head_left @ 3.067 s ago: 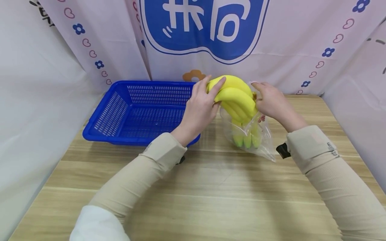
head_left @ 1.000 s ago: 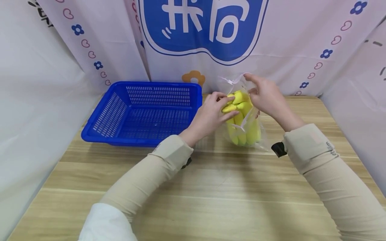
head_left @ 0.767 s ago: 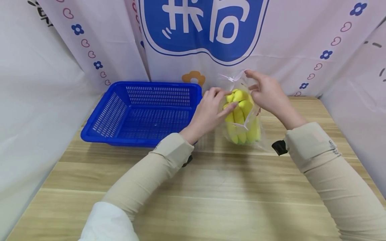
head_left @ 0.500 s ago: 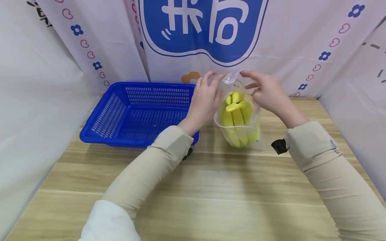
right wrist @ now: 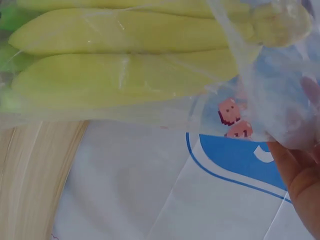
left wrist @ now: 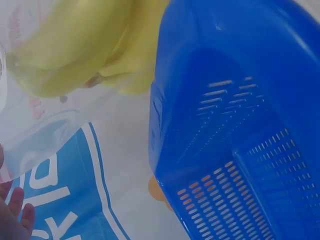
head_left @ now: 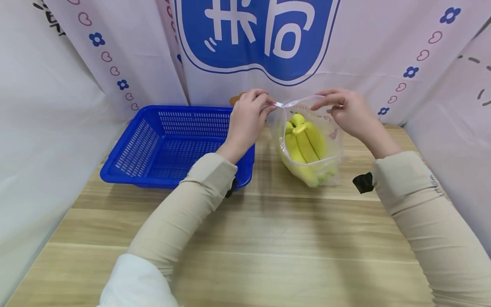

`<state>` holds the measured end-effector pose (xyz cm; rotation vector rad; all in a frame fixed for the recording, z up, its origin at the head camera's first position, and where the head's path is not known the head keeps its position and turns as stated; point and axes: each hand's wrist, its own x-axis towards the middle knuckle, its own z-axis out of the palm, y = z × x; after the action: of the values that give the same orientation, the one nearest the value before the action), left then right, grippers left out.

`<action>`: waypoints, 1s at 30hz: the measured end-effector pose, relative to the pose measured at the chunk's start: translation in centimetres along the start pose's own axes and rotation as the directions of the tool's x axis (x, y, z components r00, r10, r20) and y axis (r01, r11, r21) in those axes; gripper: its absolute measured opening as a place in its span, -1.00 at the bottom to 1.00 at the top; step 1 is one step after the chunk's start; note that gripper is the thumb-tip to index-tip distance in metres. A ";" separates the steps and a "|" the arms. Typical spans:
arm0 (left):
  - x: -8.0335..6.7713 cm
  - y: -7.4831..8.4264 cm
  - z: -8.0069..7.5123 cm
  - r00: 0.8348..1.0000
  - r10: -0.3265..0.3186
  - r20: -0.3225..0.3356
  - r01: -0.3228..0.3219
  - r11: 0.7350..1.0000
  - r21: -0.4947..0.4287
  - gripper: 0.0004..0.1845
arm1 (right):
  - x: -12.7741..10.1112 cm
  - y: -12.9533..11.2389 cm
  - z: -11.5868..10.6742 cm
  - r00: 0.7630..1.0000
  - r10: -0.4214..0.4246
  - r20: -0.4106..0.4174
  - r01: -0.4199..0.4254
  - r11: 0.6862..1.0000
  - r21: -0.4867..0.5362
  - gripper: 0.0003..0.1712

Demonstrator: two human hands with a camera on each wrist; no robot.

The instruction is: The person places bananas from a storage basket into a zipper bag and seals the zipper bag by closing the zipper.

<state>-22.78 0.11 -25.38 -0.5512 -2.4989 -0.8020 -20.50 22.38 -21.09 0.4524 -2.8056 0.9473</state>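
Observation:
A clear zip bag (head_left: pixel 336 145) stands on the table with its mouth wide apart and a bunch of yellow bananas (head_left: pixel 307 143) inside. My left hand (head_left: pixel 247 117) pinches the left end of the bag's rim, by the white zip slider. At the opposite side, my right hand (head_left: pixel 350 113) holds the rim, some fingers lying inside the mouth. The right wrist view has the bananas (right wrist: pixel 125 35) behind the plastic and part of the right hand (right wrist: pixel 300 180) on the bag edge. Only fingertips of the left hand (left wrist: pixel 17 215) show in the left wrist view.
A blue perforated basket (head_left: pixel 153 181) stands on the wooden table (head_left: pixel 261 251), left of the bag and partly behind my left forearm. A printed white cloth (head_left: pixel 368 51) hangs close behind both.
The bananas have gone down into the bag, and my left hand has let go of them. It has taken the bag's left rim and moved left; the mouth has spread wider.

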 end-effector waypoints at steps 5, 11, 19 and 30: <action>0.1 -0.1 -0.2 1.000 -0.015 0.012 0.015 1.000 0.019 -0.75 | -0.4 0.8 -0.4 0.999 -0.026 -0.047 0.023 0.998 -0.061 -0.60; 0.1 -0.1 -0.4 0.999 -0.052 -0.006 0.053 0.998 0.032 -0.73 | -1.1 1.6 -1.6 0.999 -0.008 0.031 0.010 0.998 -0.057 -0.70; 0.3 -0.6 -0.6 0.994 -0.110 -0.025 0.110 0.994 0.008 -0.72 | -2.1 3.9 -2.6 0.987 0.063 0.146 -0.044 0.990 -0.132 -0.72; 0.3 -1.1 -0.8 0.988 -0.151 -0.039 0.150 0.988 -0.020 -0.72 | -2.4 5.2 -3.1 0.968 0.133 0.214 -0.100 0.982 -0.161 -0.67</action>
<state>-23.33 -1.15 -25.19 -0.3515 -2.5215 -0.8826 -19.80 28.76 -22.11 0.4004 -3.1110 0.7400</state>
